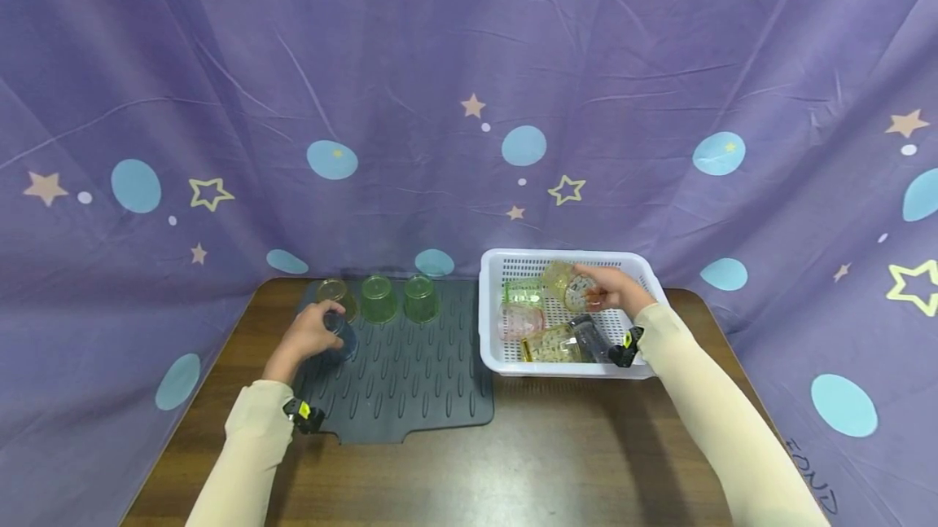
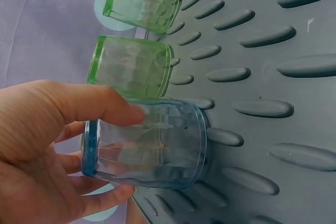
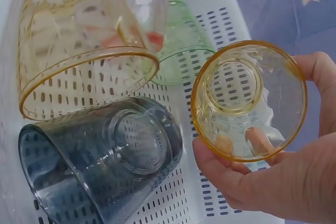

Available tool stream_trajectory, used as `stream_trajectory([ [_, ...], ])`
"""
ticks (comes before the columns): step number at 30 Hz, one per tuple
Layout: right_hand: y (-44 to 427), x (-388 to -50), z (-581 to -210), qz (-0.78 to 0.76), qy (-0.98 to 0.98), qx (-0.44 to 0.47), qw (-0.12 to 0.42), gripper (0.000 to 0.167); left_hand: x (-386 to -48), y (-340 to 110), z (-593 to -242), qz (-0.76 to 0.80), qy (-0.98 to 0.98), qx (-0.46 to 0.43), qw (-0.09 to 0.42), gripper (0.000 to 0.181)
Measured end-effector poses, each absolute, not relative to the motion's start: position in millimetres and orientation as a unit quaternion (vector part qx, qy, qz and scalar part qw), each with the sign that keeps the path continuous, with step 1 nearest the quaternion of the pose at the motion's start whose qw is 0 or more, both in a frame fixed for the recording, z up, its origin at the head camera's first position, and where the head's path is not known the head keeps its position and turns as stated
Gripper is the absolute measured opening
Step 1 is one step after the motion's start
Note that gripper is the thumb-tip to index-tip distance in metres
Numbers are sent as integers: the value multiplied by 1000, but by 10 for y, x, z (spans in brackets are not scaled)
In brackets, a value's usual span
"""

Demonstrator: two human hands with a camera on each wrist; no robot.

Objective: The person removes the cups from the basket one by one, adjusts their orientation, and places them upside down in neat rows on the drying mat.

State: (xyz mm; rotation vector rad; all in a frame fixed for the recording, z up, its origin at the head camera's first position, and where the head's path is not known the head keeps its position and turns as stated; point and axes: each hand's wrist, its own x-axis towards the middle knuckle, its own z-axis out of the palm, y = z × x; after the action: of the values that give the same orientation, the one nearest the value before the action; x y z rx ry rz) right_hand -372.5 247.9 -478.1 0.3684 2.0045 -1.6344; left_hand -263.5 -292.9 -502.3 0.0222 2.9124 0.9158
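Note:
My left hand (image 1: 309,335) grips a blue glass (image 2: 152,145) by its sides, upside down at the left part of the dark ribbed mat (image 1: 410,380). Behind it stand an amber glass (image 1: 333,292) and two green glasses (image 1: 378,300) (image 1: 421,299), all upside down. My right hand (image 1: 614,289) holds a yellow glass (image 3: 233,87) tilted over the white basket (image 1: 494,368), thumb and fingers around its sides. Below it in the basket lie a dark blue glass (image 3: 115,156), another yellow glass (image 1: 551,345), a pink glass (image 1: 520,321) and a green glass (image 1: 523,292).
The mat and the basket stand side by side on a brown wooden table (image 1: 454,478). A purple curtain (image 1: 440,185) with stars and dots hangs right behind them and along both sides.

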Motion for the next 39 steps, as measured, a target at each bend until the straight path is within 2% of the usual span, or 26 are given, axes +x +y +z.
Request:
stream_trajectory([
  [7,2558,-3681,-4696,-659,678,164,282,80,-2654,-2934,-4994,314,947,-5,72,65],
  [14,2624,-3611,-4612,-679,659,144,289,77,-2662,-2917,-4970,314,946,-1,73,65],
  [17,2652,-3572,-4574,-691,653,119,285,60,-2662,-2898,-4936,314,947,7,70,61],
  [21,2681,-3537,-4537,-720,632,69,278,23,-2666,-2842,-4847,314,948,24,48,54],
  [23,2688,-3526,-4516,-736,618,43,274,15,-2673,-2791,-4795,311,950,34,28,50],
  [31,2587,-3460,-4414,-783,563,-46,262,22,-2699,-2409,-4605,353,932,78,-39,45],
  [39,2404,-3373,-4294,-799,514,-140,278,25,-2734,-1944,-4375,458,880,113,-49,49],
])
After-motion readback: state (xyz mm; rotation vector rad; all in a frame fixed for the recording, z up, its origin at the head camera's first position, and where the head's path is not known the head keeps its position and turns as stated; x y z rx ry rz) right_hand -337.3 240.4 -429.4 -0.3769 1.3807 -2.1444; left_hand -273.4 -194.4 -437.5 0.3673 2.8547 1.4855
